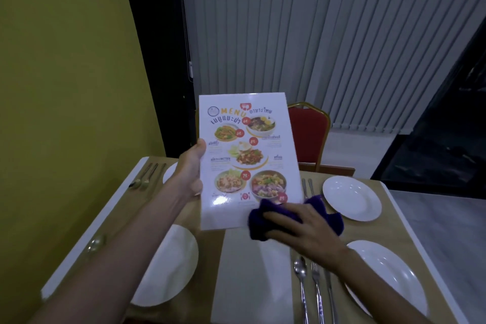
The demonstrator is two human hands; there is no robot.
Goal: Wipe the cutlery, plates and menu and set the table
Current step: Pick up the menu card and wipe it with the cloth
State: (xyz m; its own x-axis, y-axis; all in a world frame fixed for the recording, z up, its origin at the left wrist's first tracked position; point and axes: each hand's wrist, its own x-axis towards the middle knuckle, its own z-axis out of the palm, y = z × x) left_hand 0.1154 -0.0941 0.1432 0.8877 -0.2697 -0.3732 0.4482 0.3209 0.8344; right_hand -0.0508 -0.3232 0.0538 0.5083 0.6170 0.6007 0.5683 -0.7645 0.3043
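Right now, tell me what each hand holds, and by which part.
Left hand grips the white laminated picture menu by its left edge, thumb in front. Right hand holds a bunched dark purple cloth, fingers over its middle.

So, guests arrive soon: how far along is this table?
Mostly set: four white plates are laid, cutlery beside them. In hand: the left hand holds the menu up while the right hand presses the purple cloth on its lower corner. Left: finish wiping, then place the menu.
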